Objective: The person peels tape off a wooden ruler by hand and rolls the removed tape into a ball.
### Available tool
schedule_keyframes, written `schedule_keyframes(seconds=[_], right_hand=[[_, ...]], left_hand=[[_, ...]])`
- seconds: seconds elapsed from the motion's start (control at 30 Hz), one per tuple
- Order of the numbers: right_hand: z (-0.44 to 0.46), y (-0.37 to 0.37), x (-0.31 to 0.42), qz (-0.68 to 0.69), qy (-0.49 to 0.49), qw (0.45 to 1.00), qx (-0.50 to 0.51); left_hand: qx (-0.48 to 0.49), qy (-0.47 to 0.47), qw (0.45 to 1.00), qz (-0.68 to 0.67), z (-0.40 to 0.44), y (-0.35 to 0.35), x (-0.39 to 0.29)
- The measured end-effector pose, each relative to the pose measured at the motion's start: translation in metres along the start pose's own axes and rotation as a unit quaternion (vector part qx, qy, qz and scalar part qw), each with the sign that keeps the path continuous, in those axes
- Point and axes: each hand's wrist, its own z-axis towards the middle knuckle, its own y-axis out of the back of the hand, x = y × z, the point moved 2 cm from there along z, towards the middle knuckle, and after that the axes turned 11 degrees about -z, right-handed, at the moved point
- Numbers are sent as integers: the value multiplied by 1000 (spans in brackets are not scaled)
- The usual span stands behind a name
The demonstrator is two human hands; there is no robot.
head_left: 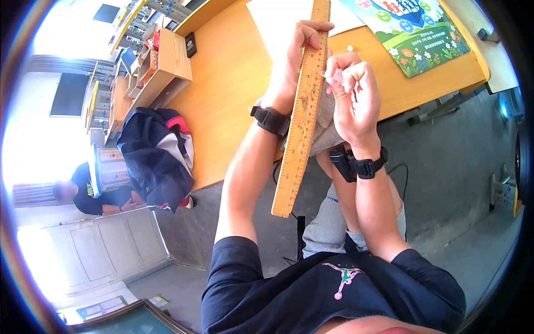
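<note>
Upper centre: I've got left hand (296,53) gripping the wooden ruler (303,119), likely to steady it; right hand (357,97) pinches a crumpled white wad (338,78) by its edge, fingertip-fine, probably for control.

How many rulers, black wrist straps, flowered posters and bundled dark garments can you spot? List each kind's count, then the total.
Rulers: 1
Black wrist straps: 2
Flowered posters: 1
Bundled dark garments: 1
Total: 5

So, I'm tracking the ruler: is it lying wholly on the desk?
No, the left hand grips the wooden ruler, whose lower end juts out past the edge of the desk.
</note>
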Motion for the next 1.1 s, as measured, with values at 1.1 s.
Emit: schedule_keyframes(seconds=[1.1], right_hand=[[-3,7,4,17,11,999,38]], left_hand=[[-105,-50,989,91,4,4,5]])
